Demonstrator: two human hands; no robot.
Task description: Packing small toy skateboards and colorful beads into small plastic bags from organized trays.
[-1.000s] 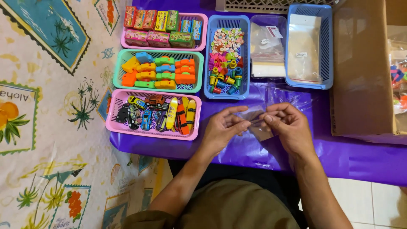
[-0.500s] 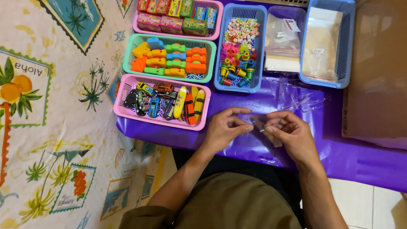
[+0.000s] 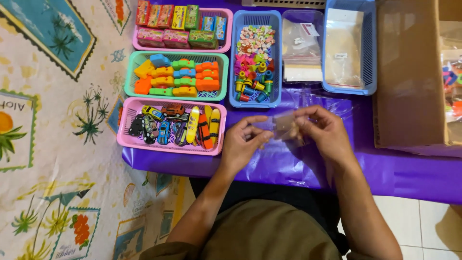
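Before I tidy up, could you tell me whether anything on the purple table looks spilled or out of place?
Nothing stands out. The toys sit sorted inside their baskets, and both hands, left hand and right hand, hold a small clear bag over the purple cover.

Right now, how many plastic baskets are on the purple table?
5. Pink basket back left, green basket below it, pink basket nearest, blue basket mid, blue basket right. More may lie beyond the frame's top.

Low table under purple cloth (image 3: 409, 173). Printed mat (image 3: 57, 159) with palms and stamps at left. Pale floor tiles (image 3: 423, 231) bottom right. Brown cardboard box (image 3: 409, 72) at right.
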